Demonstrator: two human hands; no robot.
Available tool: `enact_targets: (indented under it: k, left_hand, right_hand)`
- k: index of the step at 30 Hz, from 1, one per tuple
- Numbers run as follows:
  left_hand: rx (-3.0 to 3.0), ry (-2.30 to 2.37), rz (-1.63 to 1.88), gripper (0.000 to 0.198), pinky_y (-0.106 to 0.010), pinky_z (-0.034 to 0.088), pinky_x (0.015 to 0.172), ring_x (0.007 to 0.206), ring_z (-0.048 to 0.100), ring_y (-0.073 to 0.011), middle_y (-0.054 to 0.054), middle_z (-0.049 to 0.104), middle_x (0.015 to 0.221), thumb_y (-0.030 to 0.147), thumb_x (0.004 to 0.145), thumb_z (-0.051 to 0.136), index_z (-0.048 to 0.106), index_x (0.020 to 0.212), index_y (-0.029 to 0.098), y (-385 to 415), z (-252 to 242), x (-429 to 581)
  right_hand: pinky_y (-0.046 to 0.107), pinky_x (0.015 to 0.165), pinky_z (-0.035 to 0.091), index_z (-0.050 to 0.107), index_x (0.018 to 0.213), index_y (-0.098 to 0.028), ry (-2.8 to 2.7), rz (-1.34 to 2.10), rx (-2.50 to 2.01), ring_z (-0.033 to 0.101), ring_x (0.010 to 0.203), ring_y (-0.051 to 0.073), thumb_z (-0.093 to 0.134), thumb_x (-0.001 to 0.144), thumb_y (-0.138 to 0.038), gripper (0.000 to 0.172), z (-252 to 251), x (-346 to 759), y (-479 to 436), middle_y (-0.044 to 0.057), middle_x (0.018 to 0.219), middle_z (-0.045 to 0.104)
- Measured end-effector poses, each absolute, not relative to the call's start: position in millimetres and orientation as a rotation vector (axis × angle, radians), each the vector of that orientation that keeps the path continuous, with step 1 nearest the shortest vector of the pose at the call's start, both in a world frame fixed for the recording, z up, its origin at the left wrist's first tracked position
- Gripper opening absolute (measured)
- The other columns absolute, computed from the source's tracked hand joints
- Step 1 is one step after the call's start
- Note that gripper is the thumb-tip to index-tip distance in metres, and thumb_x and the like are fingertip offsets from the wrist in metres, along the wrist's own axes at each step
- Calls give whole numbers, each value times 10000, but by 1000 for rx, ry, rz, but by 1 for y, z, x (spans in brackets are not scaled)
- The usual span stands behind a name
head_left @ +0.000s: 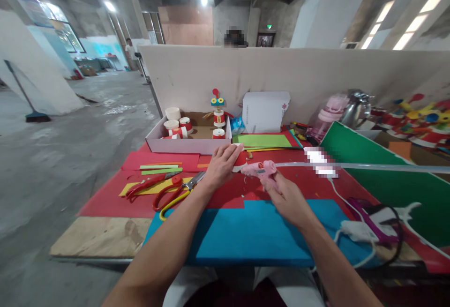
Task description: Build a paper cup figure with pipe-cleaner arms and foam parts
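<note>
My left hand [221, 164] is closed over a red and white paper cup [240, 159] lying on its side on the red sheet. My right hand [286, 197] grips a pink glue gun [262, 170] by its handle, and the gun's nozzle points left at the cup. A long clear glue stick [369, 166] runs out of the gun's back to the right. Both hands work over red paper [225, 194] and a blue sheet [260, 232] near me.
Two pairs of scissors [165, 190] lie left on coloured paper strips. A shallow cardboard box [186, 144] holds several red and white cups and a paper-cup figure [218, 110]. Green board [393, 180], power strip [358, 229] with cables, kettle [355, 108] and pink bottle [328, 115] sit right.
</note>
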State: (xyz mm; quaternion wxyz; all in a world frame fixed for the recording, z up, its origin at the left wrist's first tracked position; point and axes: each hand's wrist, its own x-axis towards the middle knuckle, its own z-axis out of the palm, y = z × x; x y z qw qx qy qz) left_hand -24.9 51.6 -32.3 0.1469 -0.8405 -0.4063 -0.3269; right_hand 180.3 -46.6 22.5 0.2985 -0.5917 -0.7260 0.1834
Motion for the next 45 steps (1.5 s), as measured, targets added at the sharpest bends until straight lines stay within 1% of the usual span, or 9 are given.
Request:
enact_targets:
  k: [6, 19, 23, 26, 28, 33, 36, 42, 45]
  left_hand:
    - [-2435, -1189, -899, 741, -386, 309, 1001, 1231, 416, -296, -130, 511, 1359, 213, 771, 590, 324, 1461, 163, 50, -29, -24]
    - [-2449, -1251, -806, 749, -382, 290, 1005, 1230, 397, -296, -143, 491, 1359, 324, 814, 598, 290, 1476, 155, 49, -27, -24]
    - [-2487, -1279, -820, 715, -398, 317, 982, 1215, 405, -306, -161, 491, 1330, 322, 841, 565, 282, 1479, 166, 51, -24, -25]
    - [-2531, -1318, -839, 745, -418, 347, 963, 1189, 420, -310, -167, 483, 1324, 300, 818, 592, 275, 1480, 173, 52, -23, -28]
    - [-2544, -1380, -874, 795, -448, 362, 957, 1175, 429, -324, -169, 479, 1324, 296, 786, 628, 263, 1484, 182, 54, -24, -30]
    - [-2562, -1329, -1289, 871, -467, 384, 1008, 1205, 458, -314, -172, 470, 1329, 338, 800, 653, 163, 1506, 196, 60, -30, -35]
    - [-2597, -1122, -1474, 847, -427, 366, 1078, 1325, 388, -289, -178, 378, 1429, 280, 831, 629, 127, 1509, 212, 60, -31, -35]
    - [-2650, -941, -1504, 773, -448, 326, 1136, 1413, 287, -295, -182, 311, 1490, 275, 843, 640, 209, 1482, 224, 54, -26, -32]
    - [-2630, -879, -1493, 750, -476, 335, 1133, 1415, 285, -302, -193, 331, 1477, 256, 845, 641, 226, 1469, 222, 54, -24, -32]
  right_hand:
    - [327, 708, 465, 568, 1144, -147, -1967, 493, -1561, 674, 837, 272, 370, 917, -447, 425, 24, 176, -48, 136, 915, 714]
    - [320, 686, 452, 563, 1162, -151, -1965, 453, -1611, 678, 855, 283, 371, 899, -420, 422, 26, 165, -49, 139, 941, 719]
    - [295, 579, 437, 602, 1021, -169, -1833, 432, -1547, 649, 659, 234, 379, 895, -491, 410, 32, 179, -52, 90, 759, 700]
    - [262, 482, 400, 582, 846, -194, -1644, 487, -1533, 543, 460, 161, 420, 876, -551, 393, 41, 196, -52, 5, 526, 585]
    - [244, 455, 387, 560, 785, -202, -1515, 532, -1511, 493, 417, 131, 458, 858, -575, 393, 44, 207, -50, -32, 461, 514]
    - [220, 399, 378, 540, 767, -199, -1219, 789, -1366, 460, 404, 79, 593, 750, -608, 412, 36, 213, -39, -18, 626, 593]
    - [222, 388, 408, 524, 745, -199, -1104, 917, -1392, 465, 388, 80, 645, 703, -577, 399, 24, 209, -31, -25, 589, 587]
    - [239, 382, 481, 521, 762, -207, -920, 1010, -1496, 459, 381, 74, 711, 666, -315, 238, -6, 218, -16, -23, 635, 622]
    - [276, 424, 515, 525, 769, -215, -954, 994, -1604, 501, 402, 100, 644, 731, -325, 167, -21, 232, -11, -11, 647, 626]
